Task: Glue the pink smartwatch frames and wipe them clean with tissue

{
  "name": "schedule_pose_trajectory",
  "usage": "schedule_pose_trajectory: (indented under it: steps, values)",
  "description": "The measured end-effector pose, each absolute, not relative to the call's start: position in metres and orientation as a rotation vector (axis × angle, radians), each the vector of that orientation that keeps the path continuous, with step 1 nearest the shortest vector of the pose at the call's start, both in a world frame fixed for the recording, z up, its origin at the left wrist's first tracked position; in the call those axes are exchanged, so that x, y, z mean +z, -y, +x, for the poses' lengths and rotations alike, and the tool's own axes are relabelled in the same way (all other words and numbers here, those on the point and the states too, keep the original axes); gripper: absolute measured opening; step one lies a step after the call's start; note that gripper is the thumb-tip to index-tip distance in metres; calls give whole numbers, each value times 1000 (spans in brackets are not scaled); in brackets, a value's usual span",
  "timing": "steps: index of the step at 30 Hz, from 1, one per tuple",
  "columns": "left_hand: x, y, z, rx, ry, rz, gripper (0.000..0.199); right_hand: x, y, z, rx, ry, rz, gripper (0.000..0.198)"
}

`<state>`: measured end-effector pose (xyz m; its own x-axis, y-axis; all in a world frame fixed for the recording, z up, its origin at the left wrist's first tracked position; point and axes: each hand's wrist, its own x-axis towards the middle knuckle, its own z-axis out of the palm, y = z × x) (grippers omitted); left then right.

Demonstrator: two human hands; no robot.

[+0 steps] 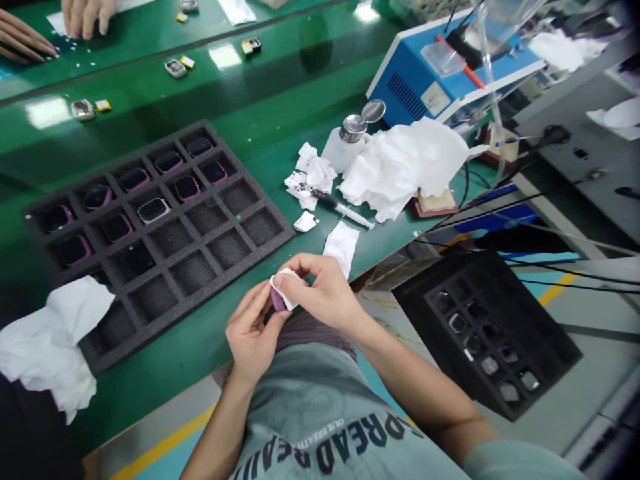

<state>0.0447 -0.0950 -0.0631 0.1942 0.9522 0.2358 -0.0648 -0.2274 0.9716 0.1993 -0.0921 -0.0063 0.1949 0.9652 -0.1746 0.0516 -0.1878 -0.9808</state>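
Note:
Close to my body, at the bench's front edge, my left hand [254,330] is closed on a small purple watch case [278,301]. My right hand [325,293] pinches a folded white wipe [290,275] and presses it against the case; fingers hide much of both. To the left lies a black foam tray [203,283], its far compartments holding several watch cases with dark screens, such as a purple-rimmed one [187,188] and a silver-rimmed one [153,211]. Beyond my right hand rests a white wipe [342,243] on the green bench.
A syringe [345,209], stained wipes [311,175], a metal-lidded dispenser [354,127] and a heap of white wipes [405,167] stand ahead right. Behind is a blue machine [420,80]. Another foam tray [530,320] sits low right. Another person's hands [87,17] work far left.

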Motion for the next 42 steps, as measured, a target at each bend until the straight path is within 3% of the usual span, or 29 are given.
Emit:
schedule_pose_trajectory:
  steps: [12,16,24,30,36,42]
  values:
    - [-61,91,43,1016,-901,1235,48,-1,101,204,1071,1066,-1471,14]
    - [-62,88,36,1022,-882,1179,35,-2,106,197,997,1151,-1481,11]
    - [-63,91,40,1065,-828,1011,67,-8,101,213,899,1163,-1593,11]
    - [-65,94,39,1075,-802,1010,62,-1,121,206,811,1456,-1444,10]
    - [-67,97,38,1085,-837,1102,75,-25,99,211,768,1325,-1585,11]
    - [-65,96,39,1088,-821,1107,74,-4,114,218,764,1338,-1534,10]
